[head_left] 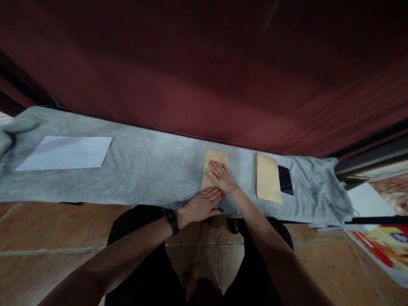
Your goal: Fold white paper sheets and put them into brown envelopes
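Note:
A tan paper envelope [216,156] lies flat near the middle of the grey cloth. On its upper face rests my right hand [222,176], palm down with the fingers stretched out. My left hand [203,205] lies across the lower end of the envelope, fingers extended and the thumb apart, at the front edge of the cloth. Both hands touch or nearly touch each other. Neither one grips anything. The bottom of the envelope is hidden under them. To the right is a small stack of similar tan envelopes [268,178].
A dark phone [286,180] sits against the envelope stack. White paper sheets [68,152] lie at the left on the grey cloth [153,165]. A dark red upright panel [191,97] borders the back. A colourful printed box [385,246] stands low at the right.

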A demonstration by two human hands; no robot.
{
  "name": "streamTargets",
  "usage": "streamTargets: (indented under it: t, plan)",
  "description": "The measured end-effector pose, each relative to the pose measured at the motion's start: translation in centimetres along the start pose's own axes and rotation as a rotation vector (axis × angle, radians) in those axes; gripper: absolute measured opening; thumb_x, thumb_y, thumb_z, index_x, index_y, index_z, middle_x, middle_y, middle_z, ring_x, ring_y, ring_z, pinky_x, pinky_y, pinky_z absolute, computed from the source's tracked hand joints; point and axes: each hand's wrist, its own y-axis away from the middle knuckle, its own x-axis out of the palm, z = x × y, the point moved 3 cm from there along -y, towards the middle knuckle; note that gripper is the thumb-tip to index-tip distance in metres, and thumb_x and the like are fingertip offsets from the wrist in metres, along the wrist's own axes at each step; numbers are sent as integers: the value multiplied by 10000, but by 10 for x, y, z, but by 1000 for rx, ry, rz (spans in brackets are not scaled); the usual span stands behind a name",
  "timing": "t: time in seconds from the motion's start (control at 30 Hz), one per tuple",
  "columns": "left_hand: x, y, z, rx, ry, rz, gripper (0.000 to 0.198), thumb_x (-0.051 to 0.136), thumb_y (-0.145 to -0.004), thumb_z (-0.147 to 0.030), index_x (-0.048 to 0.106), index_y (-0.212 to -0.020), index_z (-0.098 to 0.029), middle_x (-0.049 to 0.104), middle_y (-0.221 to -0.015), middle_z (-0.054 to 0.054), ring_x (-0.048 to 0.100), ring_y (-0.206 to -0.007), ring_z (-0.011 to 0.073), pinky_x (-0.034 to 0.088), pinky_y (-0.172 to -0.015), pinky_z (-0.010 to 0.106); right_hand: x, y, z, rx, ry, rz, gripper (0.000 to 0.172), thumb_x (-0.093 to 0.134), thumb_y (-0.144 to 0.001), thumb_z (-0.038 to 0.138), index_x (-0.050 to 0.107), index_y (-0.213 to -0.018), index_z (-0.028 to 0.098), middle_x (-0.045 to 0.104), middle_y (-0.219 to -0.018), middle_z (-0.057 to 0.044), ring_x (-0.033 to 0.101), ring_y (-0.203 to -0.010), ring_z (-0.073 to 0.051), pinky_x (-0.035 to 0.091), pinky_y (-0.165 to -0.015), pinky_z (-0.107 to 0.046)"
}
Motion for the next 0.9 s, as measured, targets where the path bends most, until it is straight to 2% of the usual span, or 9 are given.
streamTargets:
  t: [0.3,0.4,0.5,0.6,0.9]
  plan:
    - [-5,-2,-2,-1,8,32,624,368,-1040,-554,448,-1490,-128,476,-1554,147,393,-1477,236,216,-1236,380,1,14,5,-3,-12,-20,578,140,-1078,471,290,-1599,269,259,-1672,29,188,-1561,-168,144,-1284,-416]
    - [-3,-2,-1,6,21,30,625,377,-1038,-550,433,-1497,-130,452,-1572,144,372,-1489,229,204,-1241,367,3,13,2,25,-17,-69,602,134,-1079,462,291,-1600,204,260,-1673,-24,209,-1556,-169,154,-1280,-402]
    - [-1,-2,0,21,27,15,629,383,-1037,-546,393,-1523,-147,397,-1608,133,328,-1511,217,191,-1246,361,3,9,-4,139,1,-175,618,162,-1076,443,307,-1589,130,259,-1667,-102,224,-1553,-198,185,-1268,-421]
    - [-1,-2,1,28,36,8,626,399,-1035,-535,372,-1536,-161,355,-1630,126,296,-1525,209,186,-1247,358,3,7,-9,222,20,-233,607,182,-1073,413,332,-1577,108,287,-1653,-132,237,-1550,-221,212,-1254,-445]
    - [0,-2,2,24,30,-16,639,364,-1037,-565,402,-1531,-162,400,-1608,114,315,-1517,210,188,-1245,354,6,25,-10,169,19,-171,579,204,-1078,411,295,-1597,170,301,-1654,-95,227,-1553,-203,207,-1256,-447]
